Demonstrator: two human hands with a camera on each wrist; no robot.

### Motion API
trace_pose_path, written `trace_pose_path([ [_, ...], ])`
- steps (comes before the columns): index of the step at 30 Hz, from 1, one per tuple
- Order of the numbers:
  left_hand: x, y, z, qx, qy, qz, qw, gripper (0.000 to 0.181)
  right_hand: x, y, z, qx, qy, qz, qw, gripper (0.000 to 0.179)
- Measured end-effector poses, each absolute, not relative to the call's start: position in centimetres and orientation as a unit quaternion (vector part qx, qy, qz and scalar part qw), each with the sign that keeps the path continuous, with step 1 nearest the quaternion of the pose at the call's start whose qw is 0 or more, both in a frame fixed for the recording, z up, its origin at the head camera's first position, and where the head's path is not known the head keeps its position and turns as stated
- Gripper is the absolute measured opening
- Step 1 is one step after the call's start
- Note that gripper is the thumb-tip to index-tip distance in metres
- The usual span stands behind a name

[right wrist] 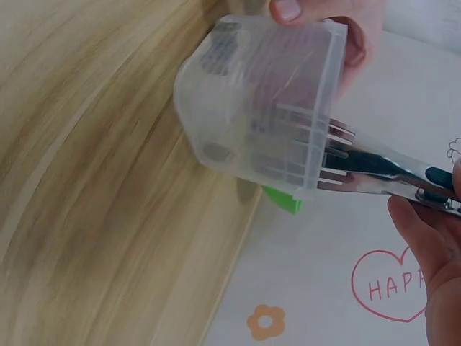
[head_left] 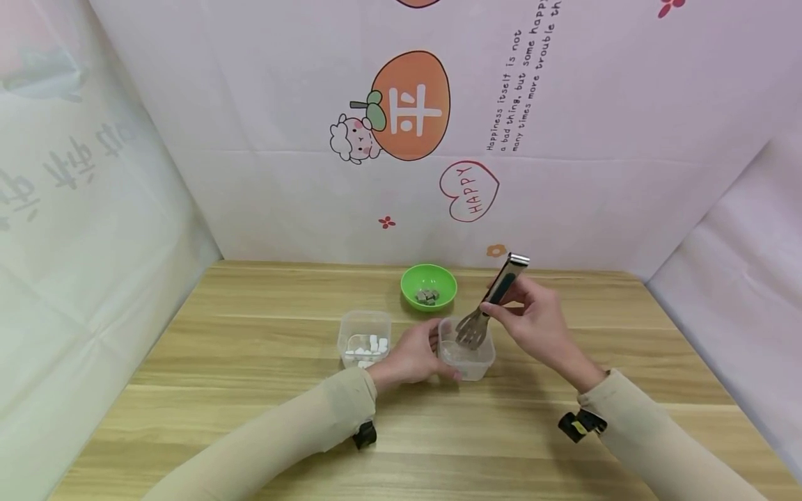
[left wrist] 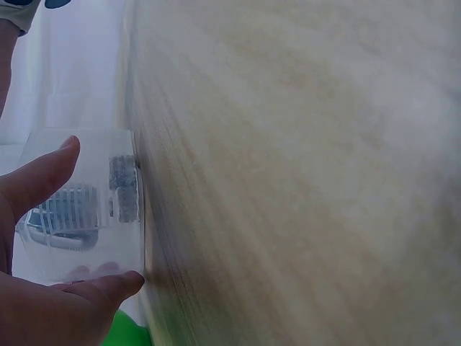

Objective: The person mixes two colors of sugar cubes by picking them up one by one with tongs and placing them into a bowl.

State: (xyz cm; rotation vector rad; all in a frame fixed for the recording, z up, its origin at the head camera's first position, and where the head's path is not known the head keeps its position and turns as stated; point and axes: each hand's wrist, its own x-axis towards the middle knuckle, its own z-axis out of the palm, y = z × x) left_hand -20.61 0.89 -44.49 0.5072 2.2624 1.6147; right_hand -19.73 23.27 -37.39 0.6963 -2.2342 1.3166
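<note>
My left hand grips a clear plastic container on the wooden table, thumb and fingers at its sides. In my right hand is a pair of metal tongs with dark grip inserts, pinched between thumb and fingers. The slotted tong heads point down inside that container. Through its wall the left wrist view shows small grey pieces near the bottom, blurred by the plastic. Whether the tongs hold anything cannot be told.
Behind the hands stands a green bowl with several grey cubes. Left of the held container is a second clear container with several white pieces. A printed white cloth hangs along the table's back edge.
</note>
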Motion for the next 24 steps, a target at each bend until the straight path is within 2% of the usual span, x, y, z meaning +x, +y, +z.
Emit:
trace_pose_path([
  [19,-20.64,0.89,-44.51,0.175,0.787,0.571,0.155,0.097,-20.64,23.19,-38.14,0.336,-0.796,0.471,0.180,0.040],
  [24,-20.59,0.68,-44.43,0.174,0.784,0.574,0.159,0.098,-20.50,23.00,-37.94,0.350,-0.795,0.468,0.161,0.037],
])
